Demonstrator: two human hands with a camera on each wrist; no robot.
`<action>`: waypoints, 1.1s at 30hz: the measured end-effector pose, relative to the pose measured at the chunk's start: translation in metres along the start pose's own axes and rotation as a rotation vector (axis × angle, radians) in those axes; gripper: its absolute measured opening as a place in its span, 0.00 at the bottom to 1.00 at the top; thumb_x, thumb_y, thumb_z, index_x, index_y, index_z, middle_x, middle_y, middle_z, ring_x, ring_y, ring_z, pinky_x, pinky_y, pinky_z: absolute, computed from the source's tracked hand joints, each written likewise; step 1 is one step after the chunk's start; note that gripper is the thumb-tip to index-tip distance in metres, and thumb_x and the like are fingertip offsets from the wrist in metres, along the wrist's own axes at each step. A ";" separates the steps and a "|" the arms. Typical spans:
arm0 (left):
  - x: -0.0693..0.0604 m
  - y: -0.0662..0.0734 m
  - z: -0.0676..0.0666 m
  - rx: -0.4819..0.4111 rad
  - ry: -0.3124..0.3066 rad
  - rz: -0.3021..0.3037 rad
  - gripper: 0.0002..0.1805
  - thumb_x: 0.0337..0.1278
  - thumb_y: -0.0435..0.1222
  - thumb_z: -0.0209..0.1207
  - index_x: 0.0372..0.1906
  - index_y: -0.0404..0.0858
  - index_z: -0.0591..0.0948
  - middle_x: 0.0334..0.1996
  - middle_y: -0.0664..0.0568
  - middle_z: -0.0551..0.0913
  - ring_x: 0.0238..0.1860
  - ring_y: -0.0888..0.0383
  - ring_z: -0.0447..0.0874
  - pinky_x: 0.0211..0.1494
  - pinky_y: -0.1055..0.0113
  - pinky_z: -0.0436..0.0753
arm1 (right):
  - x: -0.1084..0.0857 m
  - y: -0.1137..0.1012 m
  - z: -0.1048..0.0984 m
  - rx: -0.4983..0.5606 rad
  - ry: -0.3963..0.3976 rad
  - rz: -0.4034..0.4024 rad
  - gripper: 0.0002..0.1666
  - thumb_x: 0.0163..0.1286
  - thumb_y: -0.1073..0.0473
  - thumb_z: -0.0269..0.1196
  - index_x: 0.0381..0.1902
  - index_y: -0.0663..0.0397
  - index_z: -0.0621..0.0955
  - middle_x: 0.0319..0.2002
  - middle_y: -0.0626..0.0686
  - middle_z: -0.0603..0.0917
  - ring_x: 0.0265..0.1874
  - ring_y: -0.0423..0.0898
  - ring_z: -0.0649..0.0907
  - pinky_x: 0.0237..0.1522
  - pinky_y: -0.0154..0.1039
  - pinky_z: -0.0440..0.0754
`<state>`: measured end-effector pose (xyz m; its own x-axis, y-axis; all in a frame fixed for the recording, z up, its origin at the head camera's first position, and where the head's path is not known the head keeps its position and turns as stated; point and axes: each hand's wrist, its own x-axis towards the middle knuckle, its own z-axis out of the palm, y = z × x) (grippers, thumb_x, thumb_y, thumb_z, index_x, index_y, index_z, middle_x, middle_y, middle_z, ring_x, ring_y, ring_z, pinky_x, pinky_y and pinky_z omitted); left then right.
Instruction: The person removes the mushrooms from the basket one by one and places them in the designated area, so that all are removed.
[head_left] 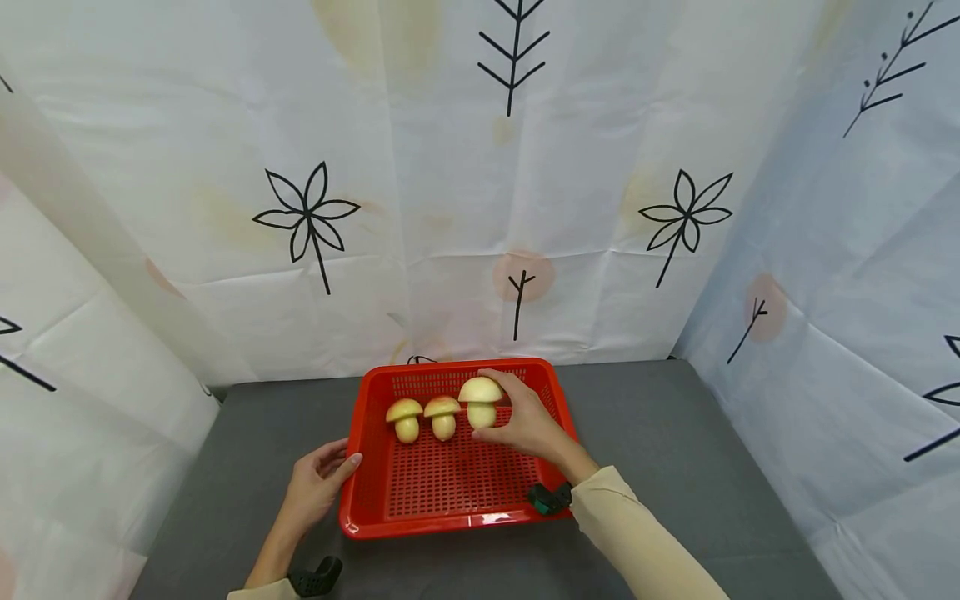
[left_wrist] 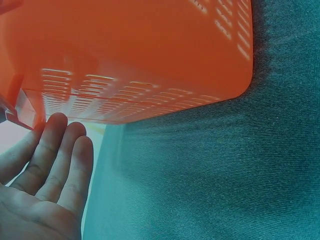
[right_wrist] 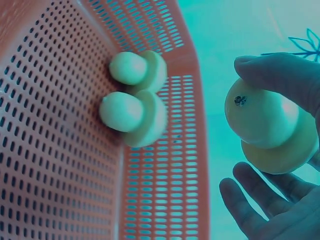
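Head view shows the left hand [head_left: 315, 485] at the left edge of the red basket [head_left: 420, 531], its thumb at the rim and its fingers along the outside, holding it. Over the basket's back half, the right hand [head_left: 531, 423] grips a large mushroom [head_left: 481, 390] between thumb and fingers: smooth and shiny, with a pale yellow domed cap and a fat cream stem whose end bears a small dark mark [right_wrist: 240, 100]. That arm and its black wristband [head_left: 550, 499] hide part of the basket's right side. Inside the basket, toward its back left corner, are two smaller mushrooms [head_left: 443, 407], their caps tinged orange. A grey table [head_left: 652, 442] spreads under the basket; behind it hangs a white cloth [head_left: 442, 167] with black plant drawings. The large mushroom's long axis runs between the basket's back and near edges, cap toward the back, stem toward the front.
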<state>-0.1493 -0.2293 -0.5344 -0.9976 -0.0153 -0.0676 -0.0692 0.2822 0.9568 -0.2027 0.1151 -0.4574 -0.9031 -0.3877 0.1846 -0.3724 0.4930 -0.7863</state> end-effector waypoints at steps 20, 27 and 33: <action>-0.002 0.000 -0.001 0.004 0.000 -0.010 0.29 0.69 0.41 0.64 0.67 0.28 0.73 0.56 0.36 0.81 0.46 0.68 0.83 0.48 0.69 0.85 | -0.024 0.000 -0.048 0.005 0.132 -0.041 0.53 0.52 0.62 0.81 0.74 0.57 0.68 0.64 0.58 0.76 0.59 0.57 0.77 0.55 0.60 0.79; -0.001 0.001 -0.001 0.011 0.001 -0.020 0.30 0.70 0.42 0.64 0.68 0.29 0.73 0.57 0.36 0.81 0.50 0.58 0.85 0.50 0.66 0.86 | -0.032 0.009 -0.065 0.054 0.166 -0.018 0.53 0.54 0.63 0.80 0.74 0.59 0.67 0.63 0.62 0.75 0.59 0.60 0.78 0.59 0.62 0.77; 0.000 0.001 0.000 0.011 0.000 -0.018 0.30 0.69 0.42 0.64 0.68 0.29 0.73 0.57 0.36 0.81 0.53 0.51 0.84 0.50 0.65 0.86 | -0.041 0.018 -0.079 0.059 0.189 0.021 0.52 0.57 0.64 0.78 0.75 0.60 0.65 0.64 0.63 0.74 0.59 0.61 0.77 0.55 0.58 0.81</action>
<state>-0.1494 -0.2291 -0.5339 -0.9962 -0.0200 -0.0849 -0.0871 0.2922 0.9524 -0.1897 0.2015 -0.4320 -0.9365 -0.2225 0.2710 -0.3452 0.4506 -0.8233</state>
